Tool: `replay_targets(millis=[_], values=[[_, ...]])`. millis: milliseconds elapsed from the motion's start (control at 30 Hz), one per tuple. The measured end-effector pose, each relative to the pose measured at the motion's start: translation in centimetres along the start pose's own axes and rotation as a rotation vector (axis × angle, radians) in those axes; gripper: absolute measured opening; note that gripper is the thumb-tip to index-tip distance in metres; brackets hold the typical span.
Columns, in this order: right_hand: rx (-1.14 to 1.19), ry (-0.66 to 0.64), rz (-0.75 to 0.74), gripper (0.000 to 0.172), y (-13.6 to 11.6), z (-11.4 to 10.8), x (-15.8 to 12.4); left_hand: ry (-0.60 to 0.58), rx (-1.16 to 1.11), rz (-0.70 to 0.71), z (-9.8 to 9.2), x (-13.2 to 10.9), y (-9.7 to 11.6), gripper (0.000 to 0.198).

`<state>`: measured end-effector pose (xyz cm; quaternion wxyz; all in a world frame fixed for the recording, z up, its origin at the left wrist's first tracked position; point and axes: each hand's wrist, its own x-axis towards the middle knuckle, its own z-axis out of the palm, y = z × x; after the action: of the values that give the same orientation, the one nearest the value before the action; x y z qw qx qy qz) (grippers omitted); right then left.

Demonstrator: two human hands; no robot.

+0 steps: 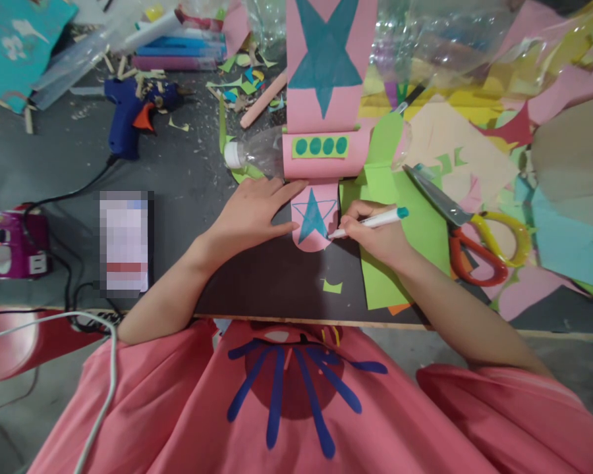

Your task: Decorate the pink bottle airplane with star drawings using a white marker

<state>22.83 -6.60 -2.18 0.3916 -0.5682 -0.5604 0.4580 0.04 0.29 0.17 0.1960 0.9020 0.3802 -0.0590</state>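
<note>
Right hand [381, 238] closed on marker [370, 222] — tip pointing left onto star tab [314, 220]; left hand [251, 212] flat, open, pinning tab's left edge

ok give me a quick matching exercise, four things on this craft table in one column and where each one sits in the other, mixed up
Things:
1. blue hot glue gun
2. scissors with red and yellow handles
3. white marker pen with teal cap
4. clear plastic bottle with white cap

Places:
A. held in the right hand
B. far left, cord trailing
C. wrapped in pink paper, beyond the left hand
D. on paper, right of the right hand

Pairs: 1-B, 2-D, 3-A, 4-C
</note>
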Motion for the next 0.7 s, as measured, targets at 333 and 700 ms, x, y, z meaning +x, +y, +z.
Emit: replay_targets(millis=[333, 700], values=[[0.02, 0.065, -0.018, 0.024, -0.3, 0.37, -0.03, 0.007, -0.01, 0.004, 0.05, -0.03, 0.06, 0.064], [0.01, 0.077, 0.02, 0.026, -0.31, 0.33, -0.02, 0.002, -0.01, 0.01, -0.04, 0.04, 0.07, 0.064]])
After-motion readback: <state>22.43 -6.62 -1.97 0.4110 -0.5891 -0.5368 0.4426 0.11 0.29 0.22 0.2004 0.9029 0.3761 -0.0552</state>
